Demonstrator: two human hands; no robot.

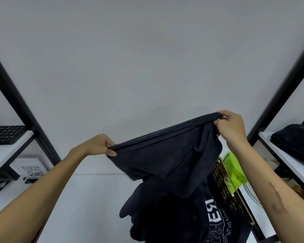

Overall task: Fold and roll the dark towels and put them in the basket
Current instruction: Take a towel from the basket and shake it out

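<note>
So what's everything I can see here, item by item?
dark towel: one, navy, held up and stretched between both hands
dark cloth with white print: one heap, lower centre, beside the basket
basket: one, brown wicker, right of the heap
green bag: one, bright green, behind the basket
keyboard: one, black, left shelf
QR code card: one, white, lower left
folded dark cloth: one, right shelf
plate: one, white, partly hidden
left hand: gripping towel edge
right hand: gripping towel edge

both bare forearms reach forward and up — left hand (100,145) pinched closed, lower; right hand (231,127) pinched closed, raised higher, well apart.
</note>
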